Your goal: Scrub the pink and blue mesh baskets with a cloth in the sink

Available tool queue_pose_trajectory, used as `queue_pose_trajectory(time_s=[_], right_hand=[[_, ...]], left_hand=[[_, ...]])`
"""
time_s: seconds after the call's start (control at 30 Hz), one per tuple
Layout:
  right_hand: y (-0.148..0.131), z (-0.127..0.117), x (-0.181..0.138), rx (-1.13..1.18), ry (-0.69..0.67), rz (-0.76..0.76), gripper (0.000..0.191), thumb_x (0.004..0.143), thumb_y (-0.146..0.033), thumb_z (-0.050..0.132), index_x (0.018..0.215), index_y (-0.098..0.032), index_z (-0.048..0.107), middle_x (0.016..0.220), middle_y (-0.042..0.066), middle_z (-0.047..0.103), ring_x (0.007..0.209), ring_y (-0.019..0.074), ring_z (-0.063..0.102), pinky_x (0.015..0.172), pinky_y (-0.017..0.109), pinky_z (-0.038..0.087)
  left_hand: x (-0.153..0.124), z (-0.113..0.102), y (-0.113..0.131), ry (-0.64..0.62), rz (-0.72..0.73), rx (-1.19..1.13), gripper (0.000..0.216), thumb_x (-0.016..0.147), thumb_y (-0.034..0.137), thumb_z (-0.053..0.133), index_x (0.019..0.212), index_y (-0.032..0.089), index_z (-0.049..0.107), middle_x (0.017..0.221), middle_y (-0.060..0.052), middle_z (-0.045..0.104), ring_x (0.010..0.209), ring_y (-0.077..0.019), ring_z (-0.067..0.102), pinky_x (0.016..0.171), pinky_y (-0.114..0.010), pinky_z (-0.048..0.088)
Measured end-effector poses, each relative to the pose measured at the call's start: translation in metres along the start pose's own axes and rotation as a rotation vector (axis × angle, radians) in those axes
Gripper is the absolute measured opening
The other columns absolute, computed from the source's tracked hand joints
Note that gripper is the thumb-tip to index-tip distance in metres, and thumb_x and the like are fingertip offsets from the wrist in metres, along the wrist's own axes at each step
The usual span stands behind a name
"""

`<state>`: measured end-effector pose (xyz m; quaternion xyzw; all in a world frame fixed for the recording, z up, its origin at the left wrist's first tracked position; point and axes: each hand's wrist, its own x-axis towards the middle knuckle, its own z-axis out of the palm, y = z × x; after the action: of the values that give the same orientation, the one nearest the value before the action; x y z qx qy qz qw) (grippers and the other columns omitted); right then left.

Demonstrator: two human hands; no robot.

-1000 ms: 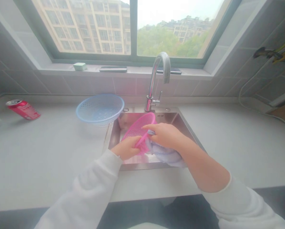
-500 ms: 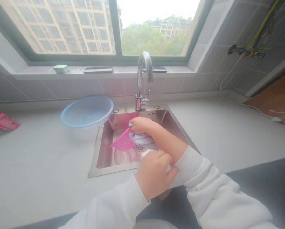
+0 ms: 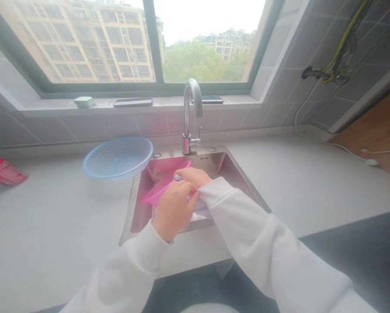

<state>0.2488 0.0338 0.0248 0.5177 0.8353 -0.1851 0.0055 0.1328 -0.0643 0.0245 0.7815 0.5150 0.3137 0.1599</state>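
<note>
A pink plastic basket [image 3: 157, 191] with small holes is tilted inside the steel sink [image 3: 247, 187]. My right hand [image 3: 195, 175] is closed at the basket's rim, and a pale striped cloth [image 3: 202, 208] shows below it, mostly covered. My left hand [image 3: 175, 208] crosses in front with its fingers pinched on the white cuff of my right sleeve [image 3: 217, 191], close to the right wrist. My arms hide the drain and the fingertips of my right hand.
Behind the sink rises a chrome faucet [image 3: 191, 117]. A blue colander [image 3: 116, 158] stands left of the sink, with a red can [image 3: 5, 171] lying farther left. The windowsill holds a pale green block [image 3: 84, 102] and two flat dark-topped objects.
My left hand has moved left and forward, drawing the right sleeve's cuff down from the forearm to near the wrist. My right hand stays at the basket, whose tilt has shifted slightly.
</note>
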Motion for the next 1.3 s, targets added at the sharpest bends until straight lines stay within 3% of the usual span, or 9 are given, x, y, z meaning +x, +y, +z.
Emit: queue_pose_trajectory(time_s=[0.13,0.2,0.3,0.5,0.73,0.87,0.97,1.2,1.3], right_hand=[[0.004,-0.001,-0.014,0.054,0.107,-0.007,0.021,0.093,-0.03,0.061,0.11,-0.028,0.073,0.104,0.002,0.078,0.086,0.0192,0.069,0.07,0.029,0.041],[0.005,-0.005,-0.02,0.095,0.157,0.004,0.022,0.095,-0.032,0.059,0.111,-0.027,0.074,0.105,0.002,0.079,0.09,0.02,0.07,0.071,0.029,0.041],[0.003,-0.011,-0.027,0.112,0.173,-0.007,0.022,0.094,-0.028,0.058,0.107,-0.026,0.075,0.104,0.003,0.08,0.091,0.0209,0.071,0.072,0.029,0.043],[0.025,-0.015,-0.024,0.358,0.214,-0.135,0.035,0.09,-0.025,0.065,0.123,-0.028,0.074,0.122,0.004,0.077,0.111,0.0229,0.071,0.095,0.034,0.051],[0.059,-0.008,-0.011,0.843,0.981,0.191,0.039,0.095,-0.057,0.058,0.103,-0.02,0.067,0.092,0.004,0.07,0.086,0.0217,0.067,0.084,0.039,0.054],[0.019,0.031,-0.019,0.41,0.695,-0.225,0.043,0.095,-0.046,0.064,0.132,-0.024,0.068,0.131,0.014,0.067,0.125,0.0311,0.062,0.107,0.048,0.048],[0.005,0.051,-0.024,0.048,0.566,-0.309,0.049,0.093,-0.04,0.067,0.141,-0.03,0.068,0.144,0.015,0.06,0.128,0.0365,0.059,0.108,0.054,0.046],[0.041,0.048,-0.01,0.114,0.783,-0.157,0.043,0.095,-0.041,0.061,0.133,-0.026,0.073,0.147,0.016,0.058,0.133,0.0354,0.057,0.11,0.051,0.05],[0.032,0.056,-0.018,0.06,0.765,-0.256,0.034,0.09,-0.045,0.067,0.117,-0.027,0.078,0.132,0.014,0.067,0.123,0.0337,0.063,0.107,0.048,0.052]], left_hand=[[0.003,-0.016,-0.025,0.117,0.146,-0.036,0.012,0.097,0.028,0.061,0.094,0.021,0.071,0.126,-0.011,0.072,0.126,-0.0322,0.06,0.112,-0.052,0.043],[0.008,-0.019,-0.043,0.171,0.033,-0.117,0.031,0.097,0.037,0.062,0.122,0.02,0.067,0.139,-0.015,0.066,0.137,-0.0337,0.056,0.117,-0.054,0.04],[0.017,-0.017,-0.067,-0.104,-0.151,-0.274,0.07,0.093,0.044,0.066,0.155,0.017,0.045,0.148,-0.019,0.062,0.133,-0.0347,0.062,0.112,-0.052,0.048],[0.026,-0.013,-0.085,-0.178,-0.216,-0.378,0.047,0.085,0.017,0.057,0.129,0.019,0.072,0.127,-0.01,0.077,0.119,-0.0306,0.071,0.107,-0.045,0.051],[0.017,0.003,-0.099,-0.137,-0.562,-0.924,0.038,0.069,0.013,0.07,0.106,0.018,0.065,0.093,-0.004,0.075,0.08,-0.0216,0.072,0.07,-0.031,0.054],[0.015,0.019,-0.1,-0.189,-0.525,-1.377,0.058,0.061,0.006,0.074,0.116,0.019,0.066,0.103,-0.006,0.077,0.091,-0.0231,0.074,0.08,-0.033,0.056],[0.015,0.023,-0.101,-0.215,-0.478,-1.515,0.058,0.066,0.008,0.08,0.122,0.018,0.07,0.117,-0.011,0.078,0.105,-0.0281,0.074,0.091,-0.036,0.056],[0.013,0.022,-0.097,-0.329,-0.351,-1.514,0.081,0.055,0.0,0.071,0.133,0.022,0.07,0.118,-0.01,0.079,0.104,-0.0291,0.075,0.084,-0.034,0.055],[0.014,0.018,-0.093,-0.225,-0.338,-1.473,0.073,0.056,0.007,0.081,0.129,0.018,0.073,0.121,-0.012,0.078,0.109,-0.0321,0.073,0.089,-0.038,0.056]])
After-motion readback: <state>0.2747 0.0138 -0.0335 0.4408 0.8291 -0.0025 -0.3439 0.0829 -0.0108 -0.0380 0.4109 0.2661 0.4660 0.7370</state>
